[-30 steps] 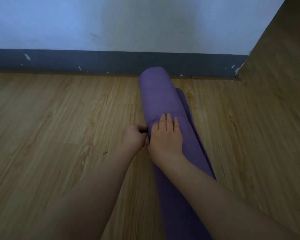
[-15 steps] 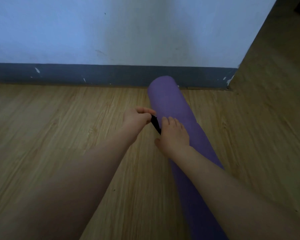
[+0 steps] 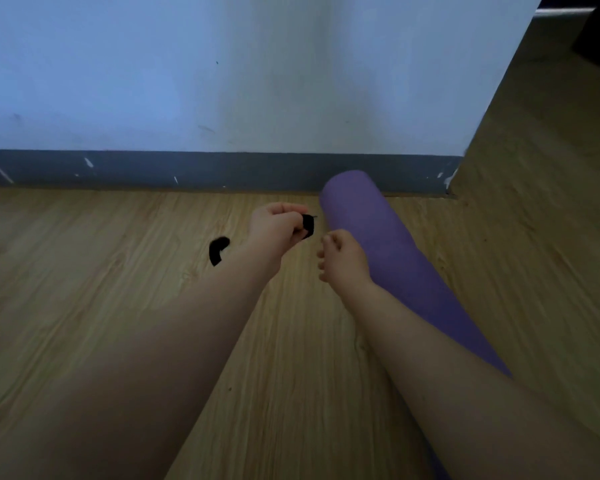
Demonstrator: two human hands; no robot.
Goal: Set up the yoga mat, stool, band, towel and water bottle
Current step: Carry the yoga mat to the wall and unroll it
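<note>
While the left hand (image 3: 278, 225) pinches one black strap (image 3: 307, 226) between curled fingers, its other end curls out past the forearm. One rolled purple yoga mat (image 3: 392, 258) lies on the wooden floor (image 3: 101, 271), far end against the grey baseboard (image 3: 222, 171). Right hand (image 3: 343, 259), fingers loosely curled, holds nothing beside the roll. Open floor spreads left.

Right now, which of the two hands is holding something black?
The left hand pinches a black strap, clear of the rolled purple yoga mat. The right hand holds nothing and lies beside the mat.
</note>
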